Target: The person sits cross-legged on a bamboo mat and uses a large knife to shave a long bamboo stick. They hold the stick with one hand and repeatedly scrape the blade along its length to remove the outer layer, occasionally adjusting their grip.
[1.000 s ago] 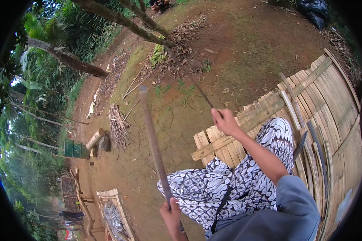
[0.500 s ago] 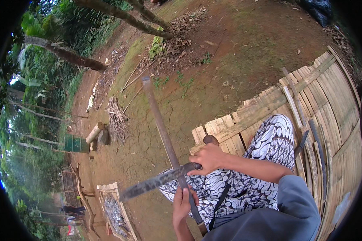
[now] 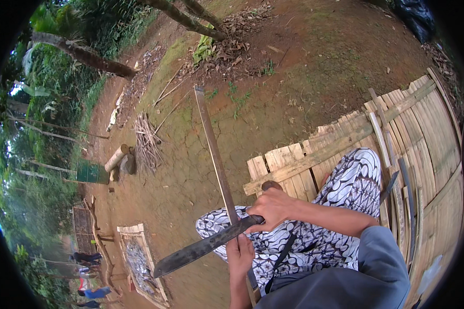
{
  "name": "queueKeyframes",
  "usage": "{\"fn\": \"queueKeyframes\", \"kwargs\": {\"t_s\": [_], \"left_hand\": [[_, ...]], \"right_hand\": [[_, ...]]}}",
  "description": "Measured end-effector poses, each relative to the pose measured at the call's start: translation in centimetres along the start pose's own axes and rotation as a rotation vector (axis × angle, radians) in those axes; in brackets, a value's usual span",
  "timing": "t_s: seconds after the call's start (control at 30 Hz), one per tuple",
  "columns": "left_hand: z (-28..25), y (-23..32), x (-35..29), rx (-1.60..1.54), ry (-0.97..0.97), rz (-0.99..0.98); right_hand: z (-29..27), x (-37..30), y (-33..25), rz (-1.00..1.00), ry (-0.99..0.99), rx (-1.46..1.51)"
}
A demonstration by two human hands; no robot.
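Note:
My right hand (image 3: 274, 208) is wrapped round the dark handle of a machete (image 3: 203, 251). The broad, blackened blade slants down to the left, crossing a long bamboo strip (image 3: 215, 154) just above my left fingers. Closed on the strip's lower part, my left hand (image 3: 240, 253) holds it over my lap. The strip points away from me, dark on one face with a pale edge along its side. Below my left hand its near end is partly hidden. My legs, in patterned black-and-white cloth (image 3: 350, 180), are bent beneath both hands.
I sit on a slatted bamboo platform (image 3: 340, 136). Several strips and a dark blade-like piece (image 3: 389, 186) lie on it to my right. Leftward are a stick bundle (image 3: 147, 139), green drum (image 3: 93, 171), log (image 3: 117, 158) and wooden-framed bed of grey material (image 3: 139, 260). People (image 3: 95, 292) stand far left.
The bamboo strip has turned, and its pale edge now shows. The machete blade has dropped slightly and slants more steeply. My left hand has rolled round with the strip.

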State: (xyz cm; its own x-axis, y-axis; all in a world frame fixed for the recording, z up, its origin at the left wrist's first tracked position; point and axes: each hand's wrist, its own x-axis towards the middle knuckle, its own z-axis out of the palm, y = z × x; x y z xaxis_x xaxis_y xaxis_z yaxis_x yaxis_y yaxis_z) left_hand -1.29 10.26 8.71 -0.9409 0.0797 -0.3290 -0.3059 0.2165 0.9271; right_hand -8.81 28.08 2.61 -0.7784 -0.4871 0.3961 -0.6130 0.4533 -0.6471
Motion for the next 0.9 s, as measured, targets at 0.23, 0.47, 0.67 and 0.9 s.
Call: {"fn": "queueKeyframes", "kwargs": {"t_s": [0.23,0.47,0.67,0.9], "left_hand": [[-1.1,0.0,-1.3,0.652,0.189,0.301],[-1.4,-1.7,-3.2,0.708,0.134,0.187],[-1.5,0.3,-2.2,0.709,0.135,0.209],[-3.9,-1.4,-2.9,0.594,0.215,0.179]], "right_hand": [[-0.3,0.5,1.7,0.170,0.073,0.023],[-3.1,-0.1,5.1,0.531,-0.041,0.118],[-2.0,0.3,3.6,0.031,-0.048,-0.090],[-2.7,-0.6,6.9,0.505,0.057,-0.005]]}}
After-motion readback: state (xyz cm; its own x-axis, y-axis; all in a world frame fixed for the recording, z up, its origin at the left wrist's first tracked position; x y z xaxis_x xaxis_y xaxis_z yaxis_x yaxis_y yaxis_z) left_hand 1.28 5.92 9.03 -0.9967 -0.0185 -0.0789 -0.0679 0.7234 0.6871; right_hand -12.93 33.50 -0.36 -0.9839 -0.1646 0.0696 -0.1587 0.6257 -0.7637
